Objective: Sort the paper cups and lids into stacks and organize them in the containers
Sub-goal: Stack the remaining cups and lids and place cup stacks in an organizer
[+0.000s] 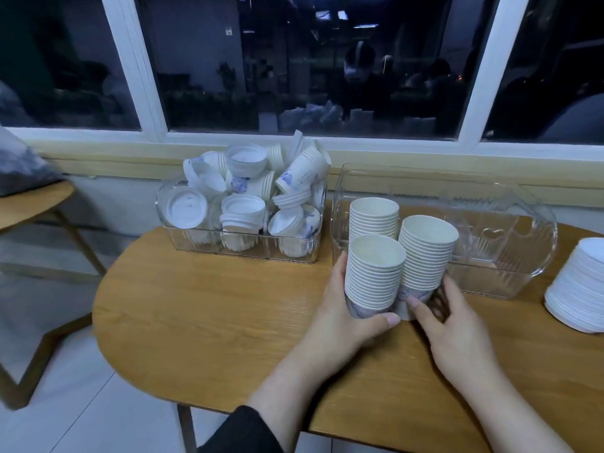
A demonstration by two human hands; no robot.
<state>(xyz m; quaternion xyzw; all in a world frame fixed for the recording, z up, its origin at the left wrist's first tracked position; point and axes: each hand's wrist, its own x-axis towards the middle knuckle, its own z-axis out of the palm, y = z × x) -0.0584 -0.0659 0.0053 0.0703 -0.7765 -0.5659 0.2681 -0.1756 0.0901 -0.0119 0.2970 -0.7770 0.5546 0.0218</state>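
Observation:
Three tall stacks of white paper cups stand together on the wooden table. My left hand [346,308] wraps around the base of the nearest cup stack [374,276]. My right hand [447,325] grips the base of the right cup stack [425,256]. A third cup stack [374,217] stands behind them, against the left end of a clear ribbed container [510,256]. Another clear container [294,248] at the back left is heaped with loose cups and lids. A pile of white lids [578,289] sits at the right edge.
The wooden table [202,308] has a rounded left end. A window sill and dark window run behind the containers. A second wooden table [29,204] with a grey cushion stands at the far left, above a tiled floor.

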